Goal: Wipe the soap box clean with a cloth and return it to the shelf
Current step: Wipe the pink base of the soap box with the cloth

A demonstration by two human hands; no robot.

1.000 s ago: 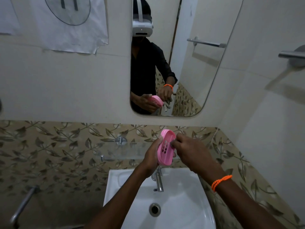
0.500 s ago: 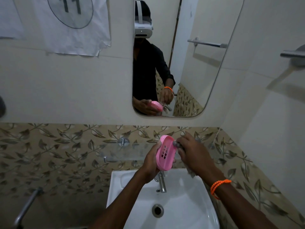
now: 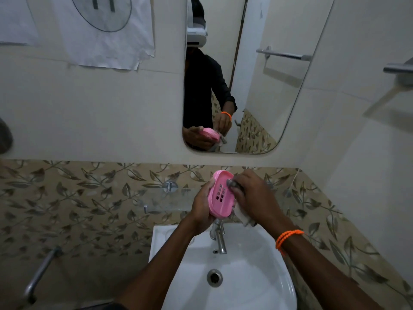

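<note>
The left hand (image 3: pixel 202 206) grips the pink soap box (image 3: pixel 220 195) upright from behind; the right hand (image 3: pixel 254 198), fingers curled, presses a bunched cloth (image 3: pixel 242 217) into it.

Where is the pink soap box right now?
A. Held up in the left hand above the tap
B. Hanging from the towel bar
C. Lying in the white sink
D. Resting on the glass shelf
A: the left hand grips the soap box upright above the tap, while the right hand presses a cloth against it.

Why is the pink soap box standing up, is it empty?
Empty: the soap box, tipped on edge, shows only bare drain holes. The left hand holds it.
</note>
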